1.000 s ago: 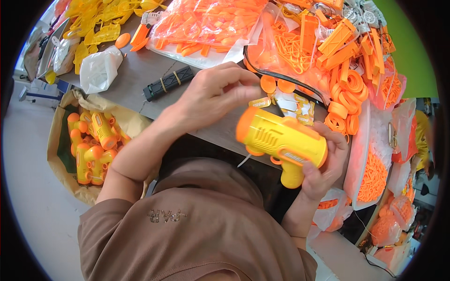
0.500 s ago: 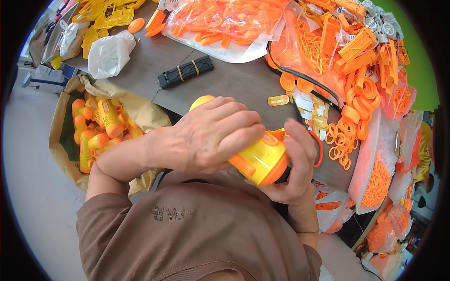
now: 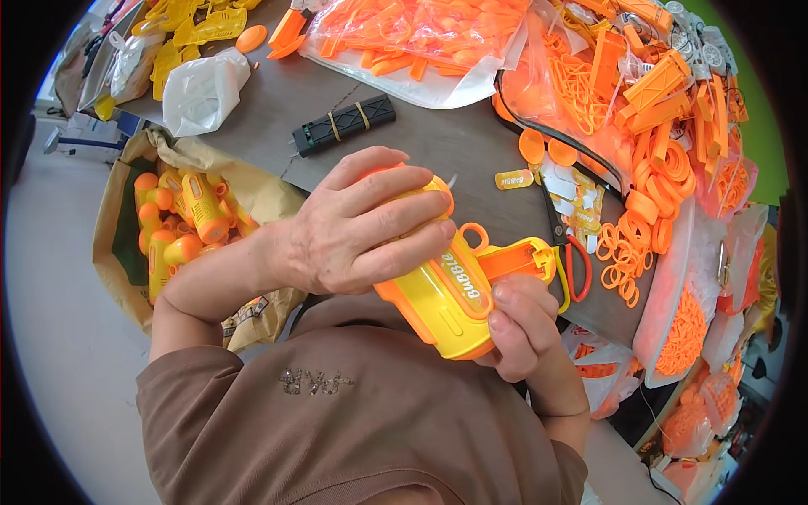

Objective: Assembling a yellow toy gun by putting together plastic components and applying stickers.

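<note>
Between my hands is a yellow and orange toy gun (image 3: 442, 295), tilted over my lap, with an oval label on its upward side. My left hand (image 3: 362, 223) wraps over its upper, rounded end, fingers curled across the body. Fingers of my right hand (image 3: 522, 328) close on its lower end beside the grip, and the thumb side is partly hidden. The grip (image 3: 513, 259) sticks out to the right, showing an open orange hollow. An orange ring-shaped trigger guard (image 3: 474, 237) juts out next to it. Red-and-yellow-handled scissors (image 3: 574, 261) lie just beyond the grip.
A paper sack (image 3: 118, 244) of similar toy guns stands at the left. On the grey table (image 3: 286, 93) are a black banded block (image 3: 345, 124), a white plastic bag (image 3: 202, 93), loose labels (image 3: 568, 198), orange rings (image 3: 623, 261) and a bag of orange parts (image 3: 421, 38).
The toy gun has been turned, so its label now faces up and its grip points right. My right hand has moved lower along it. My left hand still holds the upper end.
</note>
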{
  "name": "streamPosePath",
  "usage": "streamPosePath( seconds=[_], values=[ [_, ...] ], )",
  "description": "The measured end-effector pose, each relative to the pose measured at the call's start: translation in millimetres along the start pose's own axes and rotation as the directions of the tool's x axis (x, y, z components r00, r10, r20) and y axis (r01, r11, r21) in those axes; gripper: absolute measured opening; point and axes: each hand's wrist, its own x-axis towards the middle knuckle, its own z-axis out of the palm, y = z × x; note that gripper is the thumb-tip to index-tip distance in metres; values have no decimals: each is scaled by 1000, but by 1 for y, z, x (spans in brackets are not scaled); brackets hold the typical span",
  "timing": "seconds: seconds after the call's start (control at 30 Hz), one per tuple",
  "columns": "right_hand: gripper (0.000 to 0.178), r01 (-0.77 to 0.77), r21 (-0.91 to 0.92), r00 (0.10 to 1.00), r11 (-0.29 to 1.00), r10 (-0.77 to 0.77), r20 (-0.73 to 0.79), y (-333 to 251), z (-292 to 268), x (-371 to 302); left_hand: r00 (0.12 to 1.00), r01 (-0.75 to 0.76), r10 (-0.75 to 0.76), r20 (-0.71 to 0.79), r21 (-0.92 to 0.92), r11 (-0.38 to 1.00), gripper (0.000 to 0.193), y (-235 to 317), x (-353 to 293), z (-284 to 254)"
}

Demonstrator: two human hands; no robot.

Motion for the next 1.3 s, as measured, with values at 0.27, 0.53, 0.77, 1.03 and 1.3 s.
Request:
streamPosePath(
  seconds=[0.27,0.53,0.77,1.03,1.3],
  values=[
    [41,-54,-92,947,994,80,311,-2,-12,33,997,16,-11,72,-70,997,43,2,2,-2],
    [45,-112,173,972,979,72,224,-3,6,37,967,133,-63,245,-282,950,60,14,-9,-25],
    [72,-268,392,934,880,136,331,5,38,56,732,675,-576,365,-276,684,67,33,-49,-64],
    [45,-468,274,820,840,297,490,36,-15,35,-239,848,-930,280,-407,-340,78,47,-234,-167],
    [35,-529,157,781,834,407,473,34,-33,20,-309,921,-904,294,-143,-362,74,38,-245,-156]
  ],
)
